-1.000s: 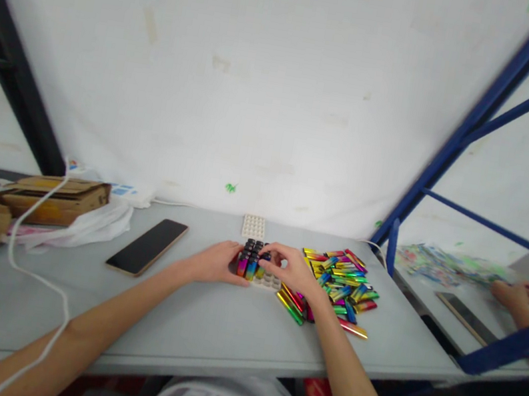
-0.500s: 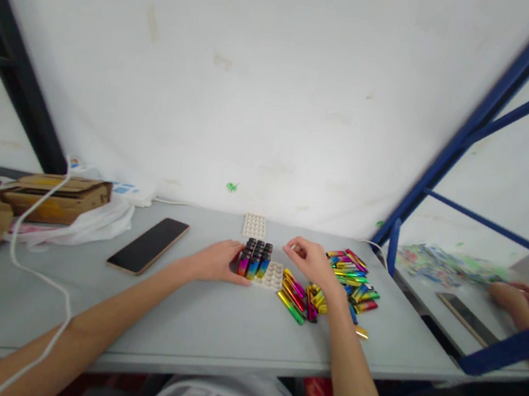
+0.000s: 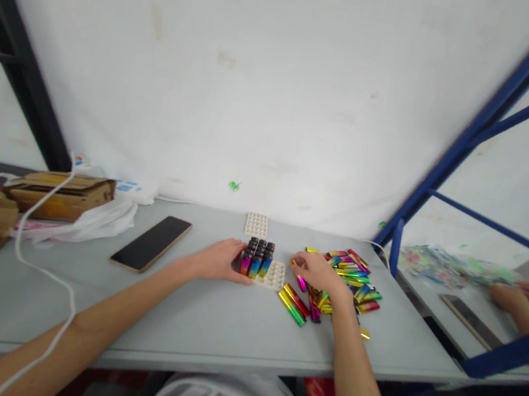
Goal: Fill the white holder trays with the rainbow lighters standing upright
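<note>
Upright in the left part of a white tray with round holes [image 3: 275, 277] stand several shiny rainbow-coloured tubes with black tops [image 3: 256, 264]. My left hand [image 3: 223, 261] curls around the tray's left side, thumb along the front and fingers behind the tubes. To the right, my right hand [image 3: 316, 271] is closed at the near-left edge of a heap of loose metallic tubes [image 3: 356, 274]. A bit of gold shows at its fingertips, apparently a tube, mostly hidden. Below it lie a red tube [image 3: 295, 299] and a green tube [image 3: 296, 311].
A second white holed tray [image 3: 256, 225] lies by the wall. On the left are a phone [image 3: 152, 243], a cardboard box [image 3: 59, 194], plastic bags and a white cable [image 3: 45, 278]. A blue metal frame [image 3: 446, 161] rises at right; beyond it are another person's hands [image 3: 526, 299].
My right hand has moved slightly right and down, away from the tray to the loose tubes, and its fingers have closed there. My left hand stays at the tray.
</note>
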